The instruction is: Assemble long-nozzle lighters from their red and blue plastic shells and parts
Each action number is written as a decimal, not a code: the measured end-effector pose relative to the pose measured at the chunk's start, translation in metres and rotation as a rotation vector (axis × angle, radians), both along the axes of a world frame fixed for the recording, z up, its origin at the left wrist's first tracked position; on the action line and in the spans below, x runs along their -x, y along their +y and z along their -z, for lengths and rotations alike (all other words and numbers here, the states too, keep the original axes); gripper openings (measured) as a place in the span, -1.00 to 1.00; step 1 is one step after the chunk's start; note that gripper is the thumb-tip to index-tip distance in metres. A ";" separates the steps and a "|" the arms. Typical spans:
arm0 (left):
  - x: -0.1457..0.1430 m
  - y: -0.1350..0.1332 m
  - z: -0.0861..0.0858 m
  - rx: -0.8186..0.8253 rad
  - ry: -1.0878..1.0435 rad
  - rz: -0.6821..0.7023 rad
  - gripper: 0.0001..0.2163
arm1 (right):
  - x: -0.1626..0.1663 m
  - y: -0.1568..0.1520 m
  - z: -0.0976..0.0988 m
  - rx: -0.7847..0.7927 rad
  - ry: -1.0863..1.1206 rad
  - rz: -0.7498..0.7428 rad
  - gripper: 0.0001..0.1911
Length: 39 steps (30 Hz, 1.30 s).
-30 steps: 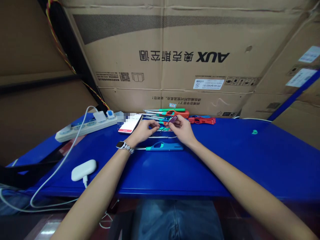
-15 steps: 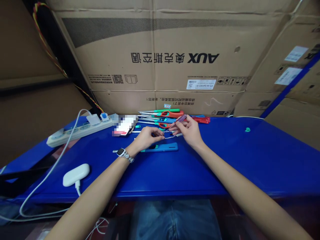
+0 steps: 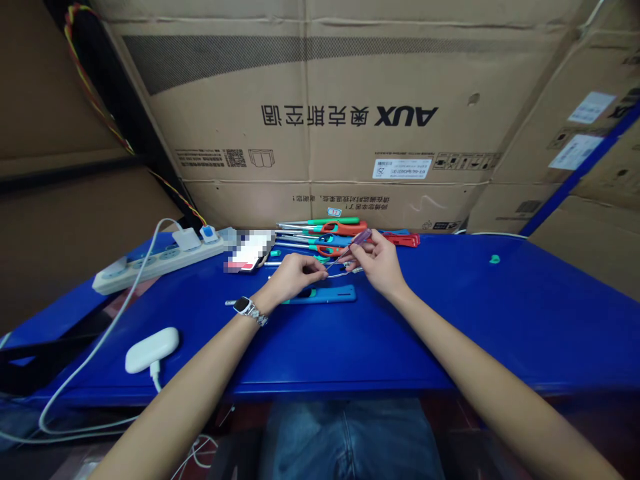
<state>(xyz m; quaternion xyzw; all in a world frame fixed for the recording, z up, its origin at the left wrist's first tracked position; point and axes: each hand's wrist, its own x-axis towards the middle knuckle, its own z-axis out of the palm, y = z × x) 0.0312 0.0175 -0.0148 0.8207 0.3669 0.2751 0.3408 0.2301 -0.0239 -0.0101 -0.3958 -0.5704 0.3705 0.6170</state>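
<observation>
My right hand (image 3: 383, 263) grips a screwdriver (image 3: 360, 237) by its purple see-through handle. The shaft slants down left to the fingertips of my left hand (image 3: 295, 275). My left hand is closed in a pinch on a thin white wire (image 3: 339, 275), which runs toward a small part under my right fingers, mostly hidden. Just below my hands lies a blue long-neck lighter (image 3: 333, 294), partly covered by my left hand and wrist. Behind my hands, several long-neck lighters (image 3: 345, 227) in green, orange and blue lie in a pile against the cardboard.
A phone (image 3: 253, 252), partly blurred out, lies left of the lighters. Along the left edge runs a white power strip (image 3: 163, 259) with plugs. A white earphone case (image 3: 153, 350) on a cable sits front left. A green scrap (image 3: 495, 259) lies right on the blue table (image 3: 500, 320). Cardboard (image 3: 340, 80) walls the back.
The screwdriver has tilted slightly, its handle shifting a little left and its shaft tip nearer my left fingertips. Both hands stay almost in place.
</observation>
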 end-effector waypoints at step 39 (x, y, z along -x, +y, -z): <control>-0.011 -0.014 0.008 -0.209 0.221 0.100 -0.71 | 0.004 -0.009 0.003 -0.160 -0.242 0.025 -0.73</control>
